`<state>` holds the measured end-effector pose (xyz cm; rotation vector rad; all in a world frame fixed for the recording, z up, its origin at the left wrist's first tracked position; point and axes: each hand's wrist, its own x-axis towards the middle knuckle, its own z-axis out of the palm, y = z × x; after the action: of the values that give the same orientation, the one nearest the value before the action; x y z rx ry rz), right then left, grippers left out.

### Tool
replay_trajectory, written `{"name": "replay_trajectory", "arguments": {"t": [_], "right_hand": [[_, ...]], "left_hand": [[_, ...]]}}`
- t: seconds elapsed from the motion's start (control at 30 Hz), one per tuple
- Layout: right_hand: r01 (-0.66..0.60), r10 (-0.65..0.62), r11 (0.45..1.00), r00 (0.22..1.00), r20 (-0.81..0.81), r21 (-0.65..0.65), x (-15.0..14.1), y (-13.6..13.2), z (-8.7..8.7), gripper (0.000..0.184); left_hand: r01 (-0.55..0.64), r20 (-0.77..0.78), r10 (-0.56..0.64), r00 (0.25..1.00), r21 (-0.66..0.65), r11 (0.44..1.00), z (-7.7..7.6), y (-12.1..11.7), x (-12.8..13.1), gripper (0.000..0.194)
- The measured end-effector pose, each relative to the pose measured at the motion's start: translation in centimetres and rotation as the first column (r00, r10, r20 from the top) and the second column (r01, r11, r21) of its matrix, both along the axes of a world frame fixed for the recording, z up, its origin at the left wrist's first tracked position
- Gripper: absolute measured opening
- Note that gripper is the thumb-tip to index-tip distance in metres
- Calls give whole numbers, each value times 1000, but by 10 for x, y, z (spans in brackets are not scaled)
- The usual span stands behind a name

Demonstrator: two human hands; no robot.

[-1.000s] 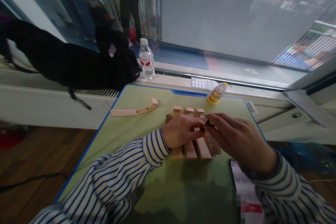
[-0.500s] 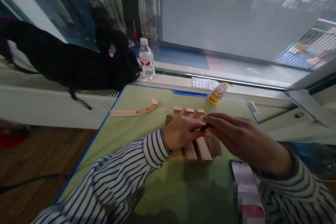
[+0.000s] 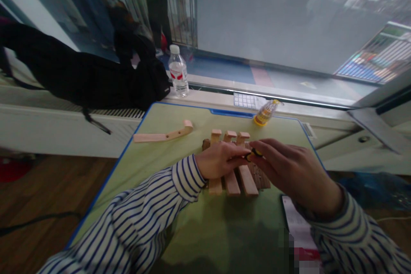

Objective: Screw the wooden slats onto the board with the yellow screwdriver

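Observation:
A slatted wooden piece [image 3: 231, 182] lies on the green table [image 3: 199, 222], made of three pale slats side by side. My left hand [image 3: 220, 160] rests on top of it, fingers curled down against the slats. My right hand [image 3: 289, 169] meets the left over the piece, and its fingertips pinch a small black and yellow tool [image 3: 253, 153]. The tool's tip is hidden between my fingers. Both arms are in striped sleeves.
A loose curved wooden bar [image 3: 162, 135] lies at the table's back left. A small yellow-capped bottle [image 3: 266, 113] is tipped over at the back edge. A water bottle [image 3: 178, 71] and a black bag [image 3: 86, 77] sit on the sill. A phone [image 3: 297, 231] lies by my right forearm.
My hands stay over the wooden piece with only small finger shifts. The yellow part of the tool shows again between my fingertips.

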<state>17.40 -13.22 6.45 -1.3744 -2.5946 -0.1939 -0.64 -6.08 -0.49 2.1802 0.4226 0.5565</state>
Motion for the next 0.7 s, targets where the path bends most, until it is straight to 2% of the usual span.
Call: {"name": "replay_trajectory", "arguments": {"t": [0.17, 0.3, 0.4, 0.53, 0.63, 0.7], "right_hand": [[7, -7, 1000, 1000, 9, 8, -1, 0, 1, 23], [24, -25, 999, 1000, 8, 32, -1, 0, 1, 23], [22, -22, 1000, 1000, -6, 0, -1, 0, 2, 26], [-4, 5, 997, 1000, 5, -74, 0, 1, 9, 38], [-69, 68, 993, 998, -15, -94, 2, 3, 16, 48], [-132, 131, 987, 991, -15, -96, 4, 5, 19, 48]], "left_hand": [[-39, 0, 39, 999, 43, 998, 2, -2, -1, 22], [-155, -55, 162, 985, 109, 982, 4, -6, 1, 21], [-238, -60, 248, 967, 138, 961, 4, -9, 3, 22], [-251, -48, 261, 964, 145, 957, 4, -11, 4, 24], [-249, -42, 257, 966, 133, 959, 4, -10, 3, 23], [-254, -39, 262, 964, 144, 956, 3, -10, 3, 22]]}}
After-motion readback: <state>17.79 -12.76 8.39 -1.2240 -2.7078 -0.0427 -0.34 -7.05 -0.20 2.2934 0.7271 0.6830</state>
